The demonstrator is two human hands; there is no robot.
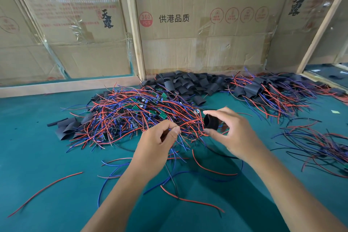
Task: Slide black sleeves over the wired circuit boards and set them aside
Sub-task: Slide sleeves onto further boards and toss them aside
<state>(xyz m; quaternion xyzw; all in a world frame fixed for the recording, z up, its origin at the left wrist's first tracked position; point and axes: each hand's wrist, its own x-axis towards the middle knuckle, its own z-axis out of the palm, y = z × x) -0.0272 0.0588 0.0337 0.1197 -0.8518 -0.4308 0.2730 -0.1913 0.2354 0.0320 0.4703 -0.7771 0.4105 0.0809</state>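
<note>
Now right hand (pixel 233 134) fingers pinch black sleeve (pixel 211 121), open end facing left; left hand (pixel 160 143) fingers pinch wires (pixel 188 128) above green worktop (pixel 47 156), beside pile of wired circuit boards (pixel 135 113).

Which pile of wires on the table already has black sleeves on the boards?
The pile at the far right, by the cardboard wall. Black sleeves wrap its boards, while the middle pile shows bare green boards.

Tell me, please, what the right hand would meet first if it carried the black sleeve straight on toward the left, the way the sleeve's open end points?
Probably the red wire ends pinched by the left hand, just beyond the black sleeve that the right hand holds. Depth is unclear from this single view.
</note>
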